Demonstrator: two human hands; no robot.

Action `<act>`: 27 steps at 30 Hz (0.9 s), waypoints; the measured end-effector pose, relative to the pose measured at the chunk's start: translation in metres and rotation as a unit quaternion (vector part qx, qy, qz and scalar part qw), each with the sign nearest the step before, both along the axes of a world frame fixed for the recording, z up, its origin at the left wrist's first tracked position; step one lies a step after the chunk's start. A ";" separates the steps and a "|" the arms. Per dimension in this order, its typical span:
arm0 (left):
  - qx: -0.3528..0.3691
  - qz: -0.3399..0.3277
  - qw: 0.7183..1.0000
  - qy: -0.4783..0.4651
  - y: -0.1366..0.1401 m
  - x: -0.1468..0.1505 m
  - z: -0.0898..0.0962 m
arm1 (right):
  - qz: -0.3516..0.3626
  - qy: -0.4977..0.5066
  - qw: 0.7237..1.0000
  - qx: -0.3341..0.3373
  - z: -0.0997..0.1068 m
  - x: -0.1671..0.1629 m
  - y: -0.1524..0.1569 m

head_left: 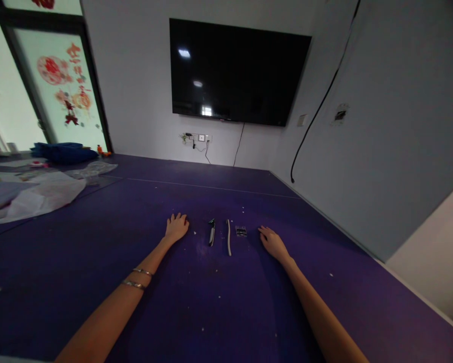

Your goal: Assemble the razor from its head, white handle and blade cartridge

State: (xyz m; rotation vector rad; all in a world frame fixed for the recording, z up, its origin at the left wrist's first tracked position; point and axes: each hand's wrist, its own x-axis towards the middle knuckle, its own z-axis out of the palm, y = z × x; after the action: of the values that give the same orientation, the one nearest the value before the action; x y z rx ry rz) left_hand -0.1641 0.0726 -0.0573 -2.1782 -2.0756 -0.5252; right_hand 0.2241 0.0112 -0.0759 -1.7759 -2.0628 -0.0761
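On the purple tabletop (pixel 207 287), my left hand (pixel 176 228) lies palm down with its fingers spread, holding nothing. Just right of it is a razor (pixel 212 234) with a black and grey handle, its head pointing away from me. A slim, slightly curved beige stick (pixel 228 239) lies beside the razor; its exact kind is unclear. Farther right sits a small dark and clear rectangular item (pixel 241 231), too small to identify. My right hand (pixel 274 243) rests palm down to the right of that item, fingers stretched out and touching none of the three things.
Plastic sheets (pixel 47 194) and a blue cloth bundle (pixel 67 152) lie at the far left. A wall-mounted television (pixel 237 73) hangs beyond the table. A black cable (pixel 317 113) dangles along the right wall. Small white specks dot the tabletop.
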 end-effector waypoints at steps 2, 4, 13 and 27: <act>0.007 0.008 1.000 -0.027 0.001 -0.002 0.004 | -0.004 -0.003 1.000 0.002 0.001 -0.001 -0.001; 0.016 0.020 0.998 -0.050 0.001 -0.003 0.011 | -0.004 -0.004 1.000 0.004 0.002 -0.002 -0.002; -0.034 -0.080 0.993 -0.081 -0.015 0.042 0.032 | -0.006 0.017 1.000 0.007 0.001 -0.002 -0.001; -0.112 -0.059 0.990 -0.061 -0.024 0.101 0.030 | -0.008 0.025 0.999 0.021 0.003 -0.003 -0.003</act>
State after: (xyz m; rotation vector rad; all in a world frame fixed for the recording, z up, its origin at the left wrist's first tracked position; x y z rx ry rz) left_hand -0.0632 0.0482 -0.0273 -2.4643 -2.1718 -0.4678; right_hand 0.2210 0.0081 -0.0726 -1.7524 -1.9970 -0.0787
